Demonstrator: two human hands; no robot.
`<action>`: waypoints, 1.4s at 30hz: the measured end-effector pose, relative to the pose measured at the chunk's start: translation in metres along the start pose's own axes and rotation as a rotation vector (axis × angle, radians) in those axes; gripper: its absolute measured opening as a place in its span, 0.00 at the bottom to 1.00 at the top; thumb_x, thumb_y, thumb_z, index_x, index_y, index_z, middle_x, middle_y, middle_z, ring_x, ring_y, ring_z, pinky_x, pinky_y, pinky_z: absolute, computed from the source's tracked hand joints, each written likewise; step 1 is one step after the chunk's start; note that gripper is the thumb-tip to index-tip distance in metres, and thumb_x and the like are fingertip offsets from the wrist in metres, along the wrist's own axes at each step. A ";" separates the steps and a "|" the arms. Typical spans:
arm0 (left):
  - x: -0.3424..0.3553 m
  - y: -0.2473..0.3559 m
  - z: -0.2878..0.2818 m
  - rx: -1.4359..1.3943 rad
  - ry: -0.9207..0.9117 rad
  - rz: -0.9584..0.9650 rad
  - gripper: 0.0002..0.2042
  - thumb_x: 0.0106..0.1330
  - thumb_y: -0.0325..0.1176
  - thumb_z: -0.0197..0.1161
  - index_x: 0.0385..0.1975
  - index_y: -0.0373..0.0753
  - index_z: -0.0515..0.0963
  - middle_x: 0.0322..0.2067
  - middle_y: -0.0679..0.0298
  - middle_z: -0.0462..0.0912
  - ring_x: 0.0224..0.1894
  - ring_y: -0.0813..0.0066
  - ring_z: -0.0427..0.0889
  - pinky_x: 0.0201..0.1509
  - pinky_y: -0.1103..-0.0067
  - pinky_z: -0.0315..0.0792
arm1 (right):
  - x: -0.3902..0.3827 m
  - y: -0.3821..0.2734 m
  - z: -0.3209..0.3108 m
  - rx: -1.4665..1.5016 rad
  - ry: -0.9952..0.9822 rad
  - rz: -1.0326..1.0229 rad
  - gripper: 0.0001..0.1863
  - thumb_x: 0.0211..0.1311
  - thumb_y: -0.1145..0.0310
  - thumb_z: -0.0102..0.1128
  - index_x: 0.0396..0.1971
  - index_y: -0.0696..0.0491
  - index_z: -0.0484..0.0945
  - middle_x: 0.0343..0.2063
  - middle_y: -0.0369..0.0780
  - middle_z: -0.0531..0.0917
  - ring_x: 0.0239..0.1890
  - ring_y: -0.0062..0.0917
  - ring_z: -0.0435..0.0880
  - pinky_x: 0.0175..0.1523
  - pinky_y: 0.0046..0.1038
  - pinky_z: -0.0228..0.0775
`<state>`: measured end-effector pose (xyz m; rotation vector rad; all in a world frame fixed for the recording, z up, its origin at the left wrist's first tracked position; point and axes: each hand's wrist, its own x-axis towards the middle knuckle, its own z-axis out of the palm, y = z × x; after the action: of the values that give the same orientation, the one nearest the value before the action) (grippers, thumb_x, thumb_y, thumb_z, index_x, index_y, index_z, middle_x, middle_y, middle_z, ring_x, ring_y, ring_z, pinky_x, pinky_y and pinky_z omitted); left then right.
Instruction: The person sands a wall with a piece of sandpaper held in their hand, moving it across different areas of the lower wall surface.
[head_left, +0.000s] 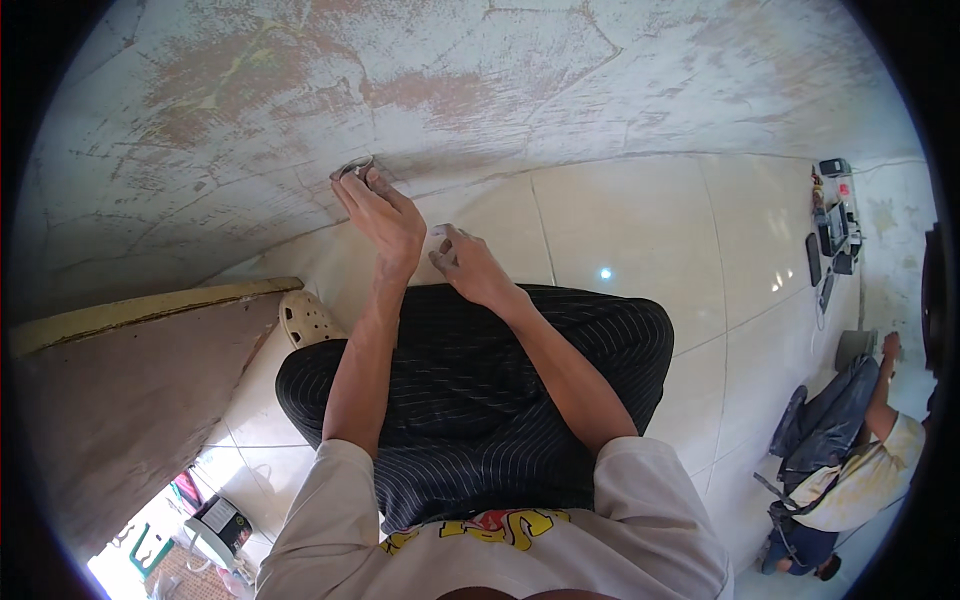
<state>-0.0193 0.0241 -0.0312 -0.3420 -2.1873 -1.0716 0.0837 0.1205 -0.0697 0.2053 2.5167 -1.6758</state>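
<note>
My left hand point(388, 222) is pressed against the patchy white wall point(460, 90), low down near the floor. Its fingers close round a small dark grey, curled piece of sandpaper point(357, 165), mostly covered by the hand. Beside it and a little nearer, my right hand point(472, 268) hovers over my lap with loosely bent fingers apart. Pale dust coats its fingertips, and nothing shows in it. The wall has brown scuffed patches and thin crack lines.
A brown board-like panel point(130, 410) stands at the left, beside a beige clog point(305, 320). Cream tiles point(630, 240) cover the floor. Small devices and tools point(832, 230) lie far right. Another person point(850, 470) sits by the right wall. A bucket point(218, 525) stands at lower left.
</note>
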 end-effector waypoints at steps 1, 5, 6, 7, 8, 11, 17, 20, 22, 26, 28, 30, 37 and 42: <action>0.000 0.000 0.000 0.000 -0.002 0.001 0.04 0.69 0.21 0.46 0.34 0.26 0.64 0.37 0.41 0.66 0.38 0.42 0.66 0.43 0.55 0.60 | 0.000 0.001 0.000 -0.001 -0.003 -0.004 0.22 0.62 0.67 0.58 0.51 0.67 0.71 0.34 0.56 0.81 0.40 0.51 0.80 0.48 0.43 0.70; 0.000 -0.001 0.002 -0.016 0.015 -0.013 0.05 0.70 0.23 0.46 0.35 0.26 0.64 0.36 0.41 0.66 0.39 0.43 0.66 0.42 0.55 0.60 | 0.001 0.002 0.001 -0.009 -0.006 -0.021 0.22 0.62 0.67 0.58 0.50 0.69 0.71 0.35 0.57 0.81 0.40 0.51 0.80 0.48 0.43 0.71; 0.000 0.000 0.001 -0.016 0.013 -0.018 0.05 0.70 0.23 0.46 0.35 0.26 0.64 0.37 0.41 0.66 0.39 0.43 0.66 0.42 0.55 0.60 | 0.001 0.003 0.002 -0.007 -0.006 -0.019 0.22 0.62 0.67 0.58 0.50 0.69 0.71 0.35 0.57 0.81 0.40 0.51 0.80 0.48 0.43 0.71; 0.000 0.001 0.000 -0.015 0.010 -0.018 0.05 0.70 0.23 0.46 0.35 0.26 0.64 0.37 0.41 0.66 0.39 0.43 0.66 0.42 0.55 0.60 | 0.001 0.005 0.003 -0.011 -0.005 -0.017 0.22 0.62 0.67 0.58 0.50 0.69 0.71 0.35 0.57 0.81 0.40 0.51 0.80 0.48 0.43 0.71; -0.001 0.002 -0.001 0.011 -0.002 -0.015 0.06 0.72 0.24 0.45 0.36 0.26 0.65 0.37 0.43 0.67 0.39 0.44 0.67 0.43 0.56 0.61 | 0.001 0.006 0.004 -0.015 -0.004 -0.014 0.22 0.62 0.66 0.58 0.50 0.68 0.71 0.35 0.57 0.80 0.40 0.52 0.80 0.48 0.43 0.71; -0.001 0.001 -0.005 0.043 -0.015 -0.018 0.07 0.74 0.25 0.44 0.37 0.26 0.65 0.37 0.44 0.68 0.39 0.46 0.68 0.44 0.58 0.62 | -0.002 0.002 0.006 -0.015 -0.014 -0.006 0.23 0.63 0.66 0.57 0.49 0.69 0.71 0.35 0.57 0.80 0.41 0.52 0.80 0.48 0.43 0.71; 0.000 0.003 -0.003 0.004 -0.001 -0.009 0.06 0.73 0.24 0.44 0.35 0.26 0.65 0.35 0.43 0.66 0.38 0.45 0.67 0.43 0.56 0.60 | -0.001 0.003 0.005 -0.029 -0.025 0.022 0.23 0.63 0.65 0.57 0.49 0.69 0.71 0.36 0.56 0.80 0.41 0.51 0.80 0.48 0.43 0.71; 0.001 0.003 -0.004 0.023 -0.009 -0.011 0.07 0.74 0.25 0.44 0.36 0.26 0.65 0.35 0.45 0.66 0.38 0.47 0.67 0.44 0.58 0.60 | -0.001 0.004 0.007 -0.048 -0.018 0.010 0.23 0.63 0.65 0.57 0.50 0.69 0.71 0.37 0.56 0.80 0.41 0.50 0.80 0.48 0.43 0.71; 0.000 0.001 -0.003 0.029 -0.004 -0.004 0.07 0.74 0.24 0.44 0.36 0.26 0.65 0.35 0.45 0.66 0.38 0.47 0.67 0.44 0.57 0.60 | -0.001 0.002 0.005 -0.042 -0.027 0.009 0.24 0.63 0.65 0.57 0.50 0.70 0.71 0.36 0.56 0.80 0.41 0.51 0.80 0.48 0.43 0.71; 0.001 0.004 -0.002 0.021 0.007 -0.002 0.06 0.72 0.24 0.45 0.35 0.26 0.64 0.35 0.43 0.66 0.38 0.45 0.66 0.42 0.56 0.60 | -0.002 -0.001 0.001 -0.028 -0.043 0.016 0.24 0.63 0.65 0.57 0.50 0.70 0.71 0.35 0.56 0.80 0.41 0.50 0.80 0.48 0.43 0.70; 0.002 0.006 -0.002 0.005 0.014 0.010 0.05 0.71 0.22 0.45 0.34 0.27 0.64 0.35 0.42 0.66 0.37 0.44 0.66 0.41 0.55 0.60 | -0.001 0.003 0.003 -0.041 -0.023 -0.001 0.23 0.63 0.65 0.57 0.50 0.69 0.71 0.35 0.56 0.80 0.40 0.50 0.80 0.48 0.43 0.70; 0.001 0.007 -0.002 -0.003 0.005 -0.003 0.05 0.71 0.22 0.45 0.34 0.27 0.64 0.35 0.42 0.66 0.37 0.44 0.66 0.41 0.55 0.59 | -0.001 0.005 0.003 -0.053 -0.006 -0.018 0.22 0.63 0.65 0.57 0.49 0.68 0.71 0.34 0.56 0.80 0.40 0.50 0.80 0.48 0.43 0.70; 0.007 0.001 -0.003 0.026 0.061 0.025 0.04 0.69 0.22 0.46 0.33 0.27 0.65 0.35 0.42 0.67 0.37 0.43 0.66 0.41 0.55 0.59 | 0.001 0.004 0.004 -0.055 -0.011 -0.032 0.20 0.63 0.66 0.57 0.50 0.65 0.72 0.33 0.53 0.81 0.37 0.46 0.81 0.46 0.40 0.71; 0.000 -0.012 0.004 0.113 0.059 0.134 0.03 0.66 0.20 0.51 0.33 0.27 0.66 0.35 0.42 0.68 0.38 0.41 0.67 0.42 0.54 0.61 | 0.003 0.007 0.004 -0.058 -0.004 -0.057 0.20 0.64 0.67 0.59 0.52 0.62 0.72 0.33 0.50 0.82 0.32 0.40 0.82 0.41 0.36 0.72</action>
<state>-0.0266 0.0199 -0.0400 -0.3943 -2.1302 -0.8707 0.0818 0.1202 -0.0782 0.1262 2.5875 -1.6189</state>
